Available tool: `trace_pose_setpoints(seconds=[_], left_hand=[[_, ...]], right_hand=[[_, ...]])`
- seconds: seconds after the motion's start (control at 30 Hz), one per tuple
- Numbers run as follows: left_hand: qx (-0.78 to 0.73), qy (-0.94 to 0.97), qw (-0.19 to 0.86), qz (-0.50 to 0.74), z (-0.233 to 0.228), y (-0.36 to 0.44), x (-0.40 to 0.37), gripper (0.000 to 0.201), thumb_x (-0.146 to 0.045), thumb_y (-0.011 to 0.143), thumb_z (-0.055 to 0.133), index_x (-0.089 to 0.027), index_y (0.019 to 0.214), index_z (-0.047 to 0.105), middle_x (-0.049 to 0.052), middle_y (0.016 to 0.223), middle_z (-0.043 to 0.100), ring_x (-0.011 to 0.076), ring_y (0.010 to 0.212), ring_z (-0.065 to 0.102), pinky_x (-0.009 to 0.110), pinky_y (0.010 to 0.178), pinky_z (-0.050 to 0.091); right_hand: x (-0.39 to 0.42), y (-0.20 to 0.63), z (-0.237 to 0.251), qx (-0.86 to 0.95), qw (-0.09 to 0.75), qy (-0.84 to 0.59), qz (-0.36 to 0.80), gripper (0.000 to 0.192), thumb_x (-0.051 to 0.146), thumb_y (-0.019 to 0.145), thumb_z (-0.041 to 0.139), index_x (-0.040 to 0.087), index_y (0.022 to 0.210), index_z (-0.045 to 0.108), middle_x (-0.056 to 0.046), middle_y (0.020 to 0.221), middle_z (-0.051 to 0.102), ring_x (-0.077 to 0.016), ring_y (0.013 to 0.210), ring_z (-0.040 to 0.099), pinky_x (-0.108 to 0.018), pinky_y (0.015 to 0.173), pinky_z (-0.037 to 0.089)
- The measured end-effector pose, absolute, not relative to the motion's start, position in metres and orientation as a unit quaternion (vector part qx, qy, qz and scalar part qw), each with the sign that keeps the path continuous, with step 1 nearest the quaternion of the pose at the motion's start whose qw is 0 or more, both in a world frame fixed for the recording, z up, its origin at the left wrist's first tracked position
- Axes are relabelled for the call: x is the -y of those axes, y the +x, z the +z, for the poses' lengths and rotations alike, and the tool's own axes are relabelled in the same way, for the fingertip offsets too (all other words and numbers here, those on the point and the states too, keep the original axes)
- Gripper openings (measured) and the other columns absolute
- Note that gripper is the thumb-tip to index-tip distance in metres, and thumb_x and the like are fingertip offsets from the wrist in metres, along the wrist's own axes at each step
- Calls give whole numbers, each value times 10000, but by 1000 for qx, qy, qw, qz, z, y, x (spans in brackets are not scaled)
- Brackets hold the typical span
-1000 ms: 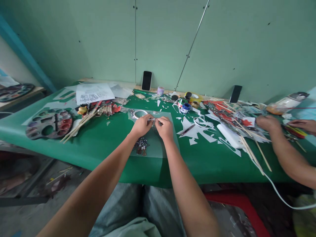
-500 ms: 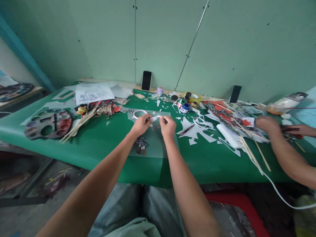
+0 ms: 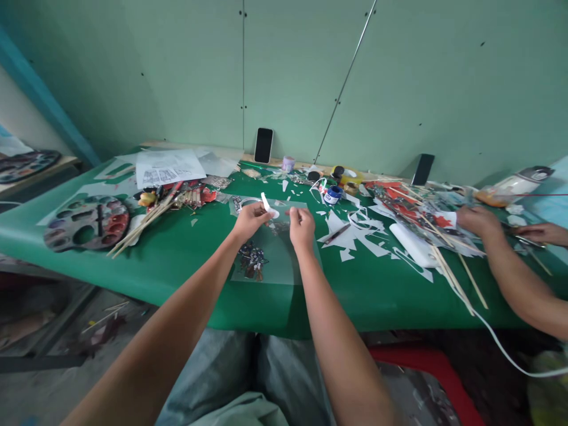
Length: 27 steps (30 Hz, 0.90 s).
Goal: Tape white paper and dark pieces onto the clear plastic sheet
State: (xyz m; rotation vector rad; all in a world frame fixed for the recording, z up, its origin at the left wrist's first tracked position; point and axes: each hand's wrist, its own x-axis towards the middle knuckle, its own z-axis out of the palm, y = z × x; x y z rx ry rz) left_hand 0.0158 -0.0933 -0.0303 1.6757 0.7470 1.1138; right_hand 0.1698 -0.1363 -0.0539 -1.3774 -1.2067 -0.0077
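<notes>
Two hands are working close together over a clear sheet (image 3: 270,251) lying on the green worktop (image 3: 177,260). The left hand (image 3: 249,220) is pinching a small white strip (image 3: 266,205) between thumb and fingertips, holding it just above the sheet so that its free end is sticking upward. The right hand (image 3: 302,226) is curled narrow just beside it; whether it is gripping anything I cannot tell. A dark painted cutout (image 3: 251,260) is lying under the sheet near the wrists, and a tape ring (image 3: 248,204) is sitting just behind the left hand. To handle the strip well, I judge that the pinch should be staying light and near one end, with the other hand steadying the sheet. A co-worker's hands (image 3: 479,222) are busy among sticks (image 3: 452,275) at the right.
</notes>
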Motion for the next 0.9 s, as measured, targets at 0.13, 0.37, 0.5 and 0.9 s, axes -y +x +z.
trace_pose_setpoints(seconds=[0.13, 0.37, 0.5, 0.9], left_hand=[[-302, 671, 494, 463, -29, 17, 94, 408, -475, 620, 792, -130, 769, 631, 27, 703, 660, 120, 608, 584, 246, 586, 483], [-295, 687, 486, 453, -35, 15, 87, 372, -444, 671, 756, -125, 804, 620, 33, 711, 637, 131, 641, 579, 250, 611, 466], [-306, 662, 424, 536, -37, 14, 83, 652, -426, 683, 739, -187, 1248, 518, 103, 1107, 635, 167, 829, 616, 273, 685, 509], [-327, 778, 342, 414, -28, 16, 95, 478, -618, 755, 631, -143, 741, 679, 38, 740, 689, 167, 709, 603, 261, 676, 450]], right_hand=[[141, 167, -49, 551, 606, -573, 41, 190, 295, 829, 463, 194, 849, 623, -76, 882, 652, -194, 783, 563, -324, 738, 463], [149, 163, -42, 620, 564, -530, 127, 258, 417, 833, 473, 216, 677, 517, -1, 642, 555, -157, 629, 496, -268, 615, 393], [150, 162, -41, 586, 583, -549, 129, 223, 373, 822, 441, 224, 657, 455, 36, 566, 447, -137, 555, 426, -257, 561, 329], [150, 161, -39, 564, 591, -564, 121, 251, 428, 820, 447, 220, 686, 494, 21, 588, 498, -146, 577, 446, -265, 584, 358]])
